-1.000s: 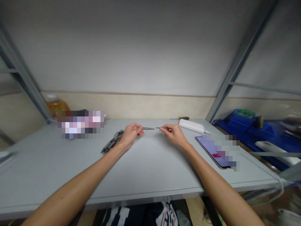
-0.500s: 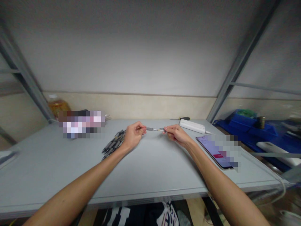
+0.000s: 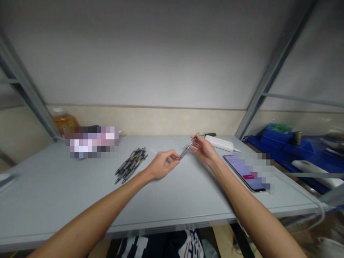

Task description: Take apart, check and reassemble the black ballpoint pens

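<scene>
A slim grey pen-like piece [image 3: 185, 152] slants between my two hands over the middle of the grey table [image 3: 172, 200]. My right hand [image 3: 203, 149] pinches its upper end between thumb and fingertips. The fingertips of my left hand [image 3: 164, 164] are pressed together at its lower end. Left of my left hand lies a pile of several dark grey pen-like pieces [image 3: 131, 165], all slanting roughly the same way. Fine details of the held piece are blurred.
Right of my hands are a white power strip [image 3: 219, 143], a screwdriver [image 3: 210, 134] and a phone [image 3: 243, 173]. A blurred-out pinkish item [image 3: 92, 141] and a bottle of amber liquid [image 3: 63, 122] stand back left. Beyond the right frame post sits a blue tray [image 3: 275, 138].
The held piece has gone from nearly level to slanted, its right end raised. My left hand moved right and slightly down, uncovering more of the pile; my right hand moved slightly up and right.
</scene>
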A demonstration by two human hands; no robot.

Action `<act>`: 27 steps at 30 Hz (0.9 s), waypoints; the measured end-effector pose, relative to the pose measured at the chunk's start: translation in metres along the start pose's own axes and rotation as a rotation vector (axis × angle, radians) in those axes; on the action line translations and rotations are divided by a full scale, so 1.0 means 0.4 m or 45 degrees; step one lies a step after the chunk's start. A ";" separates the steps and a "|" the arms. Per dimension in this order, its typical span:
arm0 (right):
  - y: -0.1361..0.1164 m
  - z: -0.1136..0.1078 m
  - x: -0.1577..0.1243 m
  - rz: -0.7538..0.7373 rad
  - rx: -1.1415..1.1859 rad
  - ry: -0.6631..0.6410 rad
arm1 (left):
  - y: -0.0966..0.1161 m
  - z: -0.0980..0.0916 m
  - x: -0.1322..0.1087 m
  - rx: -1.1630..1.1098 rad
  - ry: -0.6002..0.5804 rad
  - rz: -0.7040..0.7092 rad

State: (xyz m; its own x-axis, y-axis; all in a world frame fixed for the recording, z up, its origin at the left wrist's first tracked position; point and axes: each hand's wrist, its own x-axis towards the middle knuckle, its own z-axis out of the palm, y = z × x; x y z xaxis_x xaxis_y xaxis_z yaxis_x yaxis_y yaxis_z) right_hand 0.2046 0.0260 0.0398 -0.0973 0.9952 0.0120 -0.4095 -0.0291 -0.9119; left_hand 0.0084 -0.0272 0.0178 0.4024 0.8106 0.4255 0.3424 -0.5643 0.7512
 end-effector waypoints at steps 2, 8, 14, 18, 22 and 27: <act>-0.005 -0.004 0.002 -0.001 0.053 0.003 | 0.003 0.007 -0.005 0.057 -0.100 0.028; -0.014 -0.030 -0.001 0.003 0.089 -0.236 | -0.025 -0.001 -0.003 0.275 -0.081 0.079; -0.019 -0.039 -0.006 0.166 0.133 -0.304 | -0.042 -0.007 -0.001 0.389 -0.110 0.094; -0.022 -0.032 -0.011 0.181 0.123 -0.326 | -0.042 -0.006 0.000 0.442 -0.109 0.095; -0.021 -0.029 -0.013 0.160 0.101 -0.351 | -0.043 -0.008 0.001 0.490 -0.107 0.081; -0.022 -0.027 -0.013 0.208 0.118 -0.352 | -0.043 -0.009 -0.002 0.545 -0.144 0.097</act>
State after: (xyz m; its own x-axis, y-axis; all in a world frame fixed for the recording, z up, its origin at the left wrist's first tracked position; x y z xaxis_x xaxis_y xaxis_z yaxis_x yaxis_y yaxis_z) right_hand 0.2186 0.0222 0.0432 -0.4055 0.9140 -0.0088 -0.4476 -0.2070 -0.8699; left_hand -0.0007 -0.0175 0.0065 0.5221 0.7554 0.3959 0.6189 -0.6550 0.4335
